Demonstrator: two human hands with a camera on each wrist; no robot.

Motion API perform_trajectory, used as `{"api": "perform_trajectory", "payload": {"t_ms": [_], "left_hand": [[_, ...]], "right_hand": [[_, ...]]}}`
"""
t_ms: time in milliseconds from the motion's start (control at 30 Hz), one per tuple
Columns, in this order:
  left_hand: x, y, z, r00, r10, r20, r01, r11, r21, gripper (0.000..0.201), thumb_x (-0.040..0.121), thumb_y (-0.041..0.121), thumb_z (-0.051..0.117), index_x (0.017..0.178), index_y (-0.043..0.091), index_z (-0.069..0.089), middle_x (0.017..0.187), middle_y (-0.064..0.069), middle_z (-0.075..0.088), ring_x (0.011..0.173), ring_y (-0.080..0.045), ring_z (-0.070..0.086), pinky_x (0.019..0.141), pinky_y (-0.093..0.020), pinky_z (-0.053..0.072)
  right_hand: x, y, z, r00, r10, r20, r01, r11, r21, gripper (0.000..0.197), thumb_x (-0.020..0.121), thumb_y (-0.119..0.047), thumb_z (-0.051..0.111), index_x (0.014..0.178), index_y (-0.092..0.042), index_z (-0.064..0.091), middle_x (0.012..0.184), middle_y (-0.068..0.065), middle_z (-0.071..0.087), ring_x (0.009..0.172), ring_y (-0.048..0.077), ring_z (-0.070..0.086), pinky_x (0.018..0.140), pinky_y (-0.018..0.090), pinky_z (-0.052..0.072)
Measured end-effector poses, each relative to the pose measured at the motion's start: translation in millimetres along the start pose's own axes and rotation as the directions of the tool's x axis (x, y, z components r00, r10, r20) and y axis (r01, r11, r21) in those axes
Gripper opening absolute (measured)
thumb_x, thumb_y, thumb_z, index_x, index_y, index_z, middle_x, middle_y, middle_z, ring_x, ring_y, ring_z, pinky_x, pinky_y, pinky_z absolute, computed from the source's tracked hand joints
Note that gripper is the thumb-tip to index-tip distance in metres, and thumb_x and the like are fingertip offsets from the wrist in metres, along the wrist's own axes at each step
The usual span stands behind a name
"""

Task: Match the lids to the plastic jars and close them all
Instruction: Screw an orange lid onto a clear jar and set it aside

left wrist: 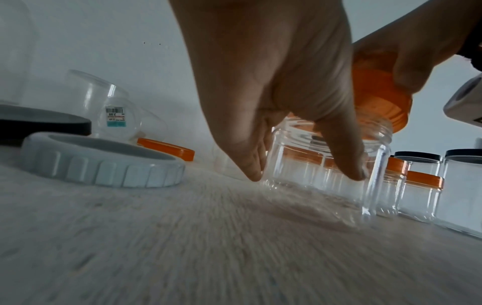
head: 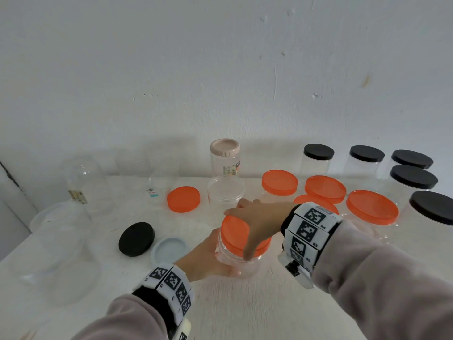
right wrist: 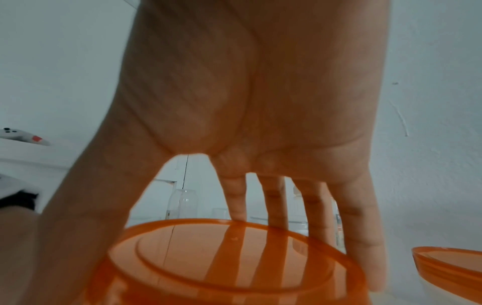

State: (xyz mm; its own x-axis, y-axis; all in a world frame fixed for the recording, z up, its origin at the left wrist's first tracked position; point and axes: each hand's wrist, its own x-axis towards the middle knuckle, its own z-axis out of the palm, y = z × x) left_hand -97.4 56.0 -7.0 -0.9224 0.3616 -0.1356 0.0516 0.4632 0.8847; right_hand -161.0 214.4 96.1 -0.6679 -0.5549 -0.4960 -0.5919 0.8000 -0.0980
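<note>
A small clear plastic jar (head: 241, 265) (left wrist: 326, 175) stands on the white table near the front middle. My left hand (head: 208, 256) (left wrist: 281, 103) grips its body from the left. My right hand (head: 257, 222) (right wrist: 260, 123) holds an orange lid (head: 236, 233) (left wrist: 378, 99) (right wrist: 221, 258) by its rim, thumb near, fingers far. The lid is tilted over the jar's mouth, with its right edge on the thread. Loose lids lie to the left: orange (head: 183, 199), black (head: 136, 239) and pale blue (head: 169, 250) upside down.
Several orange-lidded jars (head: 326, 188) and black-lidded jars (head: 318, 155) stand at the right and back right. A pink-lidded jar (head: 225, 157) and an open clear tub (head: 226, 192) stand behind. Clear lidless containers (head: 85, 177) crowd the left side. A white wall rises behind.
</note>
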Motion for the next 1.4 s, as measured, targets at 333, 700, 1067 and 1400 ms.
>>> {"api": "perform_trajectory", "payload": {"t_ms": [333, 700, 1067, 1400], "left_hand": [[3.2, -16.6, 4.4, 0.991, -0.092, -0.102, 0.085, 0.994, -0.072, 0.096, 0.063, 0.029, 0.088, 0.134, 0.044, 0.026, 0.132, 0.02, 0.045, 0.12, 0.006, 0.044, 0.094, -0.014, 0.04], [0.3, -16.5, 8.9, 0.975, -0.151, -0.163, 0.141, 0.987, -0.072, 0.1, 0.068, 0.026, 0.086, 0.145, 0.03, 0.023, 0.137, 0.012, 0.047, 0.126, -0.007, 0.043, 0.099, -0.022, 0.035], [-0.8, -15.1, 9.8, 0.975, -0.134, -0.18, 0.125, 0.99, -0.062, 0.095, 0.066, 0.027, 0.087, 0.14, 0.032, 0.027, 0.132, 0.015, 0.049, 0.12, -0.002, 0.046, 0.093, -0.017, 0.037], [-1.7, -14.0, 11.9, 0.976, -0.08, -0.204, 0.078, 0.997, -0.017, 0.078, 0.064, 0.033, 0.088, 0.117, 0.05, 0.033, 0.117, 0.03, 0.051, 0.105, 0.021, 0.047, 0.078, -0.004, 0.04]], "right_hand": [[8.6, -6.1, 0.2, 0.999, -0.007, 0.044, 0.011, 0.997, -0.077, 0.113, 0.064, -0.048, 0.083, 0.15, -0.044, 0.01, 0.144, -0.009, 0.025, 0.135, 0.025, 0.029, 0.098, 0.049, 0.041], [15.4, -5.3, 8.9, 1.0, 0.025, 0.017, -0.024, 0.998, -0.062, 0.111, 0.059, -0.069, 0.077, 0.148, -0.036, 0.019, 0.14, -0.004, 0.031, 0.126, 0.026, 0.041, 0.09, 0.046, 0.045], [11.6, -9.1, 1.5, 0.997, 0.002, 0.076, 0.002, 0.998, -0.058, 0.11, 0.064, -0.055, 0.081, 0.147, -0.051, 0.008, 0.148, -0.006, 0.024, 0.135, 0.028, 0.03, 0.1, 0.051, 0.038], [14.7, -10.2, 10.7, 0.994, 0.11, -0.024, -0.111, 0.992, -0.053, 0.1, 0.067, -0.081, 0.06, 0.145, -0.026, 0.027, 0.137, 0.006, 0.04, 0.117, 0.028, 0.05, 0.076, 0.038, 0.039]]}}
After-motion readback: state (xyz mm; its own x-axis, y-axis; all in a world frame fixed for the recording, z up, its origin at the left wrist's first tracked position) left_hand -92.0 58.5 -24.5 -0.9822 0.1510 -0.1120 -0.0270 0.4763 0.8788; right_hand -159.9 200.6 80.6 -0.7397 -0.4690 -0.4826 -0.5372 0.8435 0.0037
